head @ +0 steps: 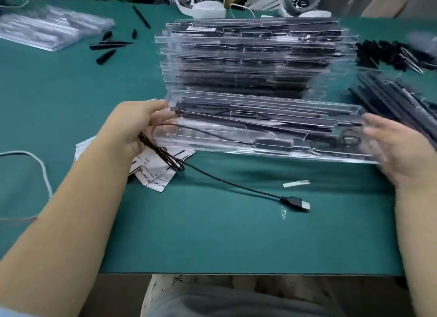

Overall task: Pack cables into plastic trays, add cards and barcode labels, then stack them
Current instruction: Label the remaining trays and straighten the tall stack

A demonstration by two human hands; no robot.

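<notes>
A black cable (236,184) trails across the green table (212,234) toward its near edge, ending in a USB plug (298,203), while its bundled end hangs from the left hand (139,127). Above the middle of the table a clear plastic tray (272,130) holding long black strips and a small black module is lifted, blurred by motion. The left hand grips the tray's left end with curled fingers, the cable bundle caught in the same grasp; the right hand (397,151) holds the right end with fingers spread fairly wide around it. Printed cards (156,172) lie under the left hand, and a small white label (296,183) sits near the right wrist. Behind the tray a tall stack of filled trays (255,56) rises, with empty trays (52,28) at the far left corner and loose black strips (397,96) along the right edge
</notes>
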